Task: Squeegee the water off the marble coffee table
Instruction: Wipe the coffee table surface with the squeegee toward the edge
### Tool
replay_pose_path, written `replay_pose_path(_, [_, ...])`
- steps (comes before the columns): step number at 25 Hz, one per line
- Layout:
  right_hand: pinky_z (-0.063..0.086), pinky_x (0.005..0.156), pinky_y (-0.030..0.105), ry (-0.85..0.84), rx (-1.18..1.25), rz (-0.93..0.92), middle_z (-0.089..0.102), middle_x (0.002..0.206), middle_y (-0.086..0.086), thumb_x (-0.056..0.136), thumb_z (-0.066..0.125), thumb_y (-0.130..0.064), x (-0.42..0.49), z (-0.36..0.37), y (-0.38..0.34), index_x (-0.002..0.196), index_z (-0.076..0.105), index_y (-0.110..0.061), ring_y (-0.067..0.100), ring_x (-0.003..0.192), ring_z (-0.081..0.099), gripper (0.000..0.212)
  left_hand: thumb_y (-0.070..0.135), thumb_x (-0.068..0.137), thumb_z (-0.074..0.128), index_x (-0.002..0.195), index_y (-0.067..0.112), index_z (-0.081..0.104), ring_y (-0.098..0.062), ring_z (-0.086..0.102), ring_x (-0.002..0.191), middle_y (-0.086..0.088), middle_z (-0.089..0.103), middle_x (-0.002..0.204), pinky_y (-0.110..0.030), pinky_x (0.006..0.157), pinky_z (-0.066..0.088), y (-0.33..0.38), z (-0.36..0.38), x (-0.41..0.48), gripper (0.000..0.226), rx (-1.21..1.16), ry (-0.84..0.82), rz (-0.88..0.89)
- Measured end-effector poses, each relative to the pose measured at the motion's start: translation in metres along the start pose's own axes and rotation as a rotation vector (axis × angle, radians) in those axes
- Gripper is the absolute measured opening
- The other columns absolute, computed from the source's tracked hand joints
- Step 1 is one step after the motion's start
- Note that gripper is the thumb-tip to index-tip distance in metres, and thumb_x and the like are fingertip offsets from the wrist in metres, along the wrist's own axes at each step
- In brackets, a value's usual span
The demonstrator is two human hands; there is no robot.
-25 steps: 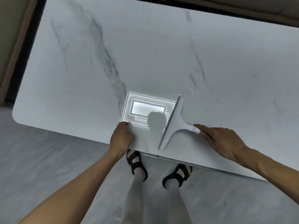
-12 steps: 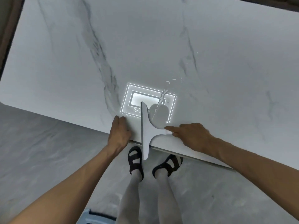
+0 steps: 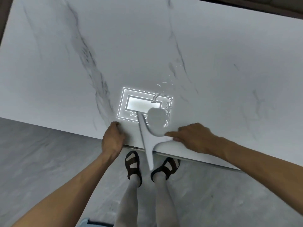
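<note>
The white marble coffee table (image 3: 164, 46) with grey veins fills the upper view. My right hand (image 3: 193, 136) grips the handle of a pale grey squeegee (image 3: 146, 136). Its blade runs near-to-far across the table's near edge, with the lower end hanging out over the floor. Streaks and drops of water (image 3: 161, 92) lie on the marble just beyond and right of the blade. My left hand (image 3: 113, 138) rests closed on the near edge, left of the squeegee.
A bright ceiling light reflection (image 3: 139, 104) glares on the marble by the blade. My sandalled feet (image 3: 133, 164) stand on the grey floor (image 3: 41, 161) below the edge. A pale blue object (image 3: 85, 222) peeks in at the bottom.
The squeegee has swept leftward along the near edge and swung until its blade overhangs the edge. Water streaks have appeared behind it. My left hand stayed on the edge.
</note>
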State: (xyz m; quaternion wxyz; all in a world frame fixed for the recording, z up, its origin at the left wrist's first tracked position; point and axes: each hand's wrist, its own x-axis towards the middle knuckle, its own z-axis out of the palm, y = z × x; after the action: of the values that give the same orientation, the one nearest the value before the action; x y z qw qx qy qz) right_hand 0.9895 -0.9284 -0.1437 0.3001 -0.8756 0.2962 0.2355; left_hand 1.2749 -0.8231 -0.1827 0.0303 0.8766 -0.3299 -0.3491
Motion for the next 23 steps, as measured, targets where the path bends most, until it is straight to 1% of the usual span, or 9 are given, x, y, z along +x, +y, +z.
replay_pose_path(4, [0.048, 0.071, 0.035, 0.011, 0.015, -0.103, 0.061, 0.097, 0.000, 0.102, 0.038, -0.026, 0.073, 0.013, -0.071, 0.142, 0.034, -0.048, 0.027, 0.088, 0.060, 0.045, 0.012, 0.087, 0.053, 0.122, 0.009, 0.054, -0.030, 0.060, 0.107, -0.011, 0.064, 0.119, -0.038, 0.087, 0.049, -0.014, -0.012, 0.001, 0.034, -0.153, 0.170, -0.121])
replay_pose_path(7, [0.044, 0.070, 0.033, 0.043, 0.001, -0.118, 0.065, 0.106, 0.004, 0.101, 0.039, -0.024, 0.104, 0.013, -0.084, 0.142, 0.037, -0.044, 0.029, 0.091, 0.061, 0.045, 0.013, 0.088, 0.054, 0.125, 0.008, 0.053, -0.032, 0.058, 0.110, -0.013, 0.060, 0.123, -0.038, 0.088, 0.047, -0.024, -0.018, 0.008, 0.037, -0.101, 0.168, -0.092])
replay_pose_path(10, [0.044, 0.071, 0.033, 0.074, 0.021, -0.060, 0.067, 0.112, 0.008, 0.102, 0.036, -0.033, 0.090, 0.015, -0.049, 0.141, 0.037, -0.048, 0.030, 0.094, 0.063, 0.041, 0.009, 0.088, 0.053, 0.133, 0.009, 0.047, -0.030, 0.054, 0.119, -0.012, 0.054, 0.133, -0.037, 0.092, 0.045, -0.021, -0.016, 0.009, 0.045, -0.035, 0.058, 0.013])
replay_pose_path(12, [0.047, 0.076, 0.034, 0.110, 0.042, 0.017, 0.068, 0.110, 0.006, 0.102, 0.033, -0.041, 0.058, 0.012, -0.008, 0.139, 0.037, -0.051, 0.029, 0.095, 0.064, 0.039, 0.005, 0.086, 0.051, 0.134, 0.013, 0.045, -0.026, 0.056, 0.112, -0.009, 0.055, 0.132, -0.028, 0.082, 0.045, -0.009, -0.010, 0.003, 0.048, -0.039, 0.003, 0.084])
replay_pose_path(14, [0.045, 0.074, 0.033, 0.161, 0.064, 0.132, 0.069, 0.111, -0.001, 0.101, 0.029, -0.048, 0.014, 0.011, 0.036, 0.137, 0.036, -0.054, 0.025, 0.096, 0.064, 0.038, 0.004, 0.086, 0.051, 0.131, 0.015, 0.043, -0.025, 0.056, 0.108, -0.007, 0.055, 0.128, -0.026, 0.076, 0.041, 0.008, -0.002, -0.004, 0.047, -0.024, -0.075, 0.156])
replay_pose_path(16, [0.043, 0.069, 0.031, 0.196, 0.060, 0.250, 0.069, 0.113, -0.009, 0.100, 0.024, -0.051, -0.030, 0.011, 0.072, 0.135, 0.034, -0.058, 0.021, 0.096, 0.065, 0.038, 0.005, 0.086, 0.053, 0.130, 0.015, 0.044, -0.026, 0.055, 0.111, -0.008, 0.054, 0.129, -0.028, 0.081, 0.039, 0.025, 0.008, -0.009, 0.045, 0.018, -0.184, 0.217])
replay_pose_path(17, [0.042, 0.068, 0.030, 0.203, 0.053, 0.306, 0.068, 0.116, -0.013, 0.099, 0.022, -0.052, -0.049, 0.011, 0.085, 0.135, 0.034, -0.059, 0.020, 0.098, 0.065, 0.038, 0.005, 0.087, 0.053, 0.130, 0.014, 0.044, -0.026, 0.055, 0.107, -0.009, 0.054, 0.129, -0.028, 0.080, 0.039, 0.034, 0.012, -0.011, 0.045, 0.032, -0.221, 0.219])
replay_pose_path(20, [0.036, 0.066, 0.029, 0.214, 0.036, 0.450, 0.065, 0.123, -0.017, 0.098, 0.020, -0.054, -0.090, 0.006, 0.105, 0.134, 0.035, -0.060, 0.022, 0.100, 0.065, 0.039, 0.007, 0.089, 0.048, 0.133, 0.015, 0.047, -0.021, 0.056, 0.093, -0.008, 0.059, 0.127, -0.023, 0.070, 0.040, 0.055, 0.019, -0.013, 0.045, 0.030, -0.234, 0.142])
replay_pose_path(23, [0.034, 0.062, 0.027, 0.239, 0.020, 0.405, 0.067, 0.117, -0.019, 0.096, 0.016, -0.058, -0.096, 0.002, 0.090, 0.132, 0.033, -0.062, 0.018, 0.098, 0.065, 0.040, 0.011, 0.088, 0.047, 0.125, 0.019, 0.054, -0.022, 0.056, 0.091, -0.006, 0.065, 0.118, -0.027, 0.073, 0.038, 0.056, 0.018, -0.011, 0.038, 0.017, -0.174, 0.133])
